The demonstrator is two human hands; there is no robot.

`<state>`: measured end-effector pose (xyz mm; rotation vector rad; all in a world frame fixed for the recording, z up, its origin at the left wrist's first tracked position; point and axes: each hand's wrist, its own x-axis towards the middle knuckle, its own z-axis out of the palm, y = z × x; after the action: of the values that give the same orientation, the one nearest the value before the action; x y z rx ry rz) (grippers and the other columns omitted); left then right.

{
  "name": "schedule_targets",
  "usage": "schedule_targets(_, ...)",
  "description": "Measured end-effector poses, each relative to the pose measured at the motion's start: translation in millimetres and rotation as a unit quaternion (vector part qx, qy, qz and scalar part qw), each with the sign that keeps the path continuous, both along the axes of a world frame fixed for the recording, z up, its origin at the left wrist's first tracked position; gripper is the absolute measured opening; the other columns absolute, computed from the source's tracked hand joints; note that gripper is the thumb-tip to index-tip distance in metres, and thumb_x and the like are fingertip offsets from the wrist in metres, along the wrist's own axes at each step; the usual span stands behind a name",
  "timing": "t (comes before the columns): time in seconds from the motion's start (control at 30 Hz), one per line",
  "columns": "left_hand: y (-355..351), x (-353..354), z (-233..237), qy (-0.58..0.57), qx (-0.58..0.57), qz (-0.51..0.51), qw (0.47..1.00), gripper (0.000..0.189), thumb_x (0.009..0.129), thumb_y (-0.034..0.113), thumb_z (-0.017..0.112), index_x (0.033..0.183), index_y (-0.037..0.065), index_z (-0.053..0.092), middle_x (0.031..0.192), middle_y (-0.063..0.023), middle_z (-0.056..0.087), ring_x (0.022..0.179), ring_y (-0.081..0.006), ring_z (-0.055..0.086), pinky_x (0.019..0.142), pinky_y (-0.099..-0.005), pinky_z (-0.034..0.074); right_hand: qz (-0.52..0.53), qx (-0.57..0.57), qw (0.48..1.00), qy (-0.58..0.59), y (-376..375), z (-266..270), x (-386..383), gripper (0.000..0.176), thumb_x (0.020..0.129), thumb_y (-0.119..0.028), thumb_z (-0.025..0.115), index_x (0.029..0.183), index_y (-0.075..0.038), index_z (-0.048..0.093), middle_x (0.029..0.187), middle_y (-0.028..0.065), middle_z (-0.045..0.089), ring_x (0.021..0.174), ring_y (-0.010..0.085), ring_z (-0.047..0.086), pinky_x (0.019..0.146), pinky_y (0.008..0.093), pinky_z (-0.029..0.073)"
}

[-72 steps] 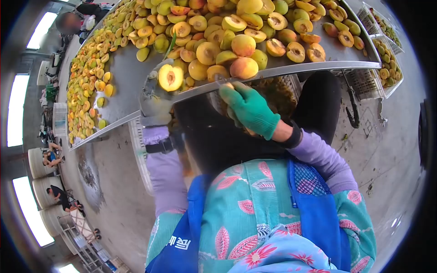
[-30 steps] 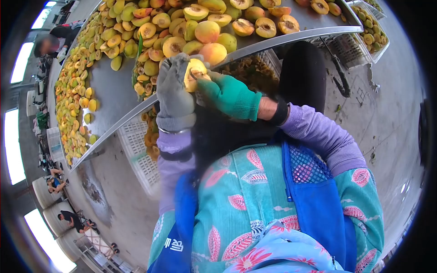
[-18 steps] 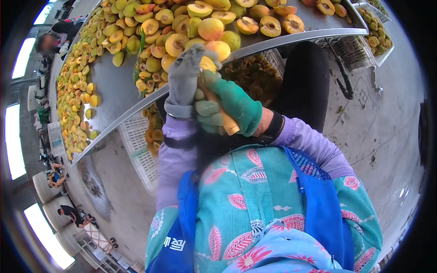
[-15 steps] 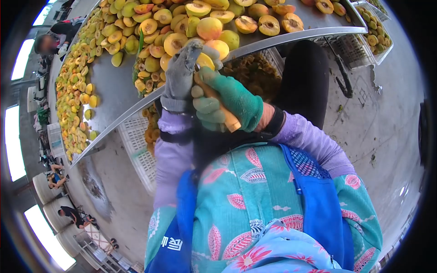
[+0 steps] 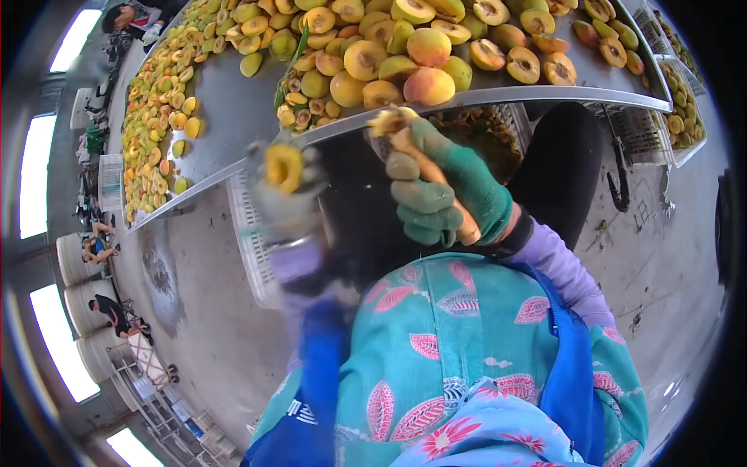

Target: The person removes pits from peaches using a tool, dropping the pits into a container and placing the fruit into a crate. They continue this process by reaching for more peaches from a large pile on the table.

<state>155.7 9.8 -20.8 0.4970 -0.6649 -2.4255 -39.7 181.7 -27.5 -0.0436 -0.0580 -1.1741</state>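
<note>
My right hand [image 5: 445, 183], in a green glove, wraps round the wooden handle [image 5: 424, 167] of a hand tool. At the tool's upper end sits a lump of yellow peach flesh [image 5: 391, 122], so the tip itself is hidden. My left hand [image 5: 292, 206], in a grey glove and smeared by motion, holds a yellow peach half [image 5: 283, 168] with a hollow in its middle. The two hands are apart, both near the front edge of the metal table [image 5: 233, 101]. Several cut peach halves [image 5: 364, 61] and two reddish peaches [image 5: 429, 86] lie just beyond them.
Under the table edge, a white crate [image 5: 253, 249] stands at left and a crate of dark peach scraps [image 5: 490, 140] lies near my knee. Crates of peaches [image 5: 681, 117] stand at right. Another person [image 5: 132, 19] is at the table's far left.
My left hand has drawn away from the tool, down and to the left, carrying the peach half. My right hand keeps its grip on the tool, now with flesh at its end.
</note>
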Motion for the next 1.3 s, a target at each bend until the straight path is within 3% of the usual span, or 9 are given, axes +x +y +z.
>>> schedule_targets(0.17,-17,-22,25,-0.59,-0.506,0.082,0.624,0.029,0.087,0.023,0.059,0.106,0.003,0.064,0.095,-0.0147,0.067,0.081,-0.0247,0.064,0.072,-0.0326,0.05,-0.023,0.343,0.93,0.129,-7,-61,-1,0.037,0.097,-0.048,0.044,0.087,-0.013,0.048,0.057,-0.003,0.042,0.043,0.0104,0.041,0.042,0.0256,0.034)
schedule_targets(0.23,-34,-61,18,-0.359,-0.869,0.031,0.339,0.033,0.081,0.026,0.068,0.094,-0.004,0.061,0.084,-0.0204,0.065,0.079,-0.0357,0.064,0.074,-0.0413,0.051,-0.036,0.26,0.943,0.205,-7,-46,3,0.03,0.095,-0.046,0.051,0.086,-0.018,0.051,0.065,-0.0002,0.048,0.053,0.0107,0.047,0.043,0.025,0.036)
schedule_targets(0.4,-76,-143,-4,-0.599,-0.718,-0.221,0.276,0.054,0.077,0.026,0.067,0.118,-0.005,0.051,0.11,-0.0284,0.061,0.101,-0.0395,0.061,0.086,-0.043,0.049,-0.103,0.264,0.867,0.409,-25,8,-8,0.032,0.095,-0.045,0.05,0.08,-0.017,0.051,0.064,-0.0028,0.046,0.051,0.0098,0.044,0.044,0.0244,0.036)
schedule_targets(0.5,-100,-116,-3,-0.566,-0.66,-0.182,0.459,0.062,0.077,0.021,0.064,0.129,-0.006,0.044,0.116,-0.0269,0.059,0.105,-0.0361,0.061,0.086,-0.0438,0.05,-0.121,0.242,0.84,0.471,-22,14,-11,0.035,0.096,-0.044,0.049,0.083,-0.013,0.056,0.064,-0.0013,0.049,0.051,0.0116,0.046,0.045,0.0272,0.039)
schedule_targets(0.6,-68,-70,4,-0.17,-0.275,-0.125,0.938,0.065,0.083,0.024,0.061,0.137,-0.004,0.039,0.118,-0.0218,0.059,0.106,-0.0329,0.061,0.083,-0.0436,0.053,-0.268,0.096,0.639,0.715,-31,-1,-7,0.042,0.097,-0.043,0.046,0.099,-0.003,0.058,0.068,0.0119,0.058,0.058,0.0262,0.059,0.056,0.0392,0.048)
schedule_targets(0.83,-4,-83,1,-0.043,-0.196,0.026,0.979,0.055,0.094,0.031,0.053,0.138,0.001,0.04,0.13,-0.0152,0.053,0.118,-0.0269,0.053,0.101,-0.0411,0.044,-0.287,-0.017,0.45,0.846,-52,7,-10,0.047,0.097,-0.044,0.046,0.098,0.002,0.055,0.073,0.0239,0.062,0.071,0.0429,0.062,0.063,0.048,0.048)
schedule_targets(1.0,-2,-86,-23,-0.27,-0.644,0.075,0.712,0.039,0.094,0.016,0.057,0.13,0.001,0.049,0.125,-0.0137,0.056,0.109,-0.0268,0.059,0.091,-0.0387,0.051,-0.377,0.144,0.542,0.737,-68,3,-21,0.046,0.096,-0.043,0.048,0.097,0.002,0.055,0.074,0.0247,0.062,0.069,0.0428,0.062,0.061,0.048,0.048)
schedule_targets(1.1,6,-92,-19,-0.255,-0.642,0.091,0.717,0.033,0.092,0.006,0.057,0.124,-0.002,0.051,0.117,-0.013,0.06,0.106,-0.0251,0.061,0.089,-0.0374,0.052,-0.384,0.163,0.547,0.725,-60,7,-27,0.043,0.097,-0.043,0.048,0.098,-0.001,0.056,0.074,0.0238,0.062,0.072,0.0406,0.063,0.064,0.0451,0.049)
schedule_targets(1.3,33,-100,-2,-0.119,-0.193,0.07,0.972,0.03,0.095,0.016,0.058,0.119,-0.001,0.054,0.112,-0.016,0.063,0.099,-0.0227,0.064,0.083,-0.0339,0.055,-0.299,0.017,0.447,0.843,-23,1,2,0.039,0.098,-0.04,0.044,0.105,-0.004,0.056,0.078,0.0245,0.062,0.074,0.0405,0.063,0.065,0.0493,0.049)
